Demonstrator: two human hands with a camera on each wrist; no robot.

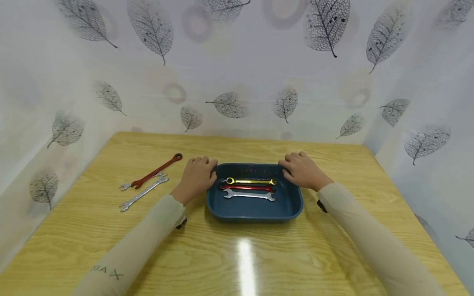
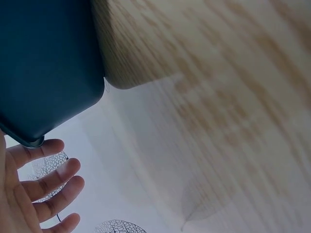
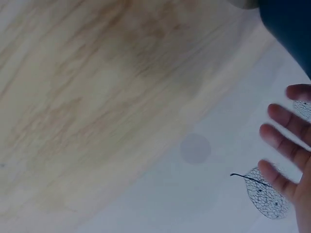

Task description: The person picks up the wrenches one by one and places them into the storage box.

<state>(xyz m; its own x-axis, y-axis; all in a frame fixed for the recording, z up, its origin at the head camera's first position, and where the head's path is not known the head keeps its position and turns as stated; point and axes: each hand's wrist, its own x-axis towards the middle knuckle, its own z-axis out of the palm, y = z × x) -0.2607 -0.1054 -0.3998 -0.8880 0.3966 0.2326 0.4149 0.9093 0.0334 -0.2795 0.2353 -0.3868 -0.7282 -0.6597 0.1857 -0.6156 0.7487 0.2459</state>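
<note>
Blue tray (image 1: 255,209), cut off in the wrist views, far corners pinched by left grip (image 1: 197,176) and right grip (image 1: 304,171).

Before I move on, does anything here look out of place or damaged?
Only mildly: left of the blue tray, a red wrench lies across a silver one; the three wrenches inside lie roughly parallel. No damage shows.

Dark-blue, rounded rectangular plastic-looking tray (image 1: 255,217) held at its far corners

The tray sits upright, long side crosswise, on the tabletop. The left hand (image 1: 198,176) grips the far left corner, the right hand (image 1: 303,170) the far right. Inside, side by side and lengthwise, lie a shiny gold metal wrench (image 1: 252,181), ring end left; a shiny red metal wrench (image 1: 249,188); and, nearest, a silver double open-ended wrench (image 1: 249,194).
</note>
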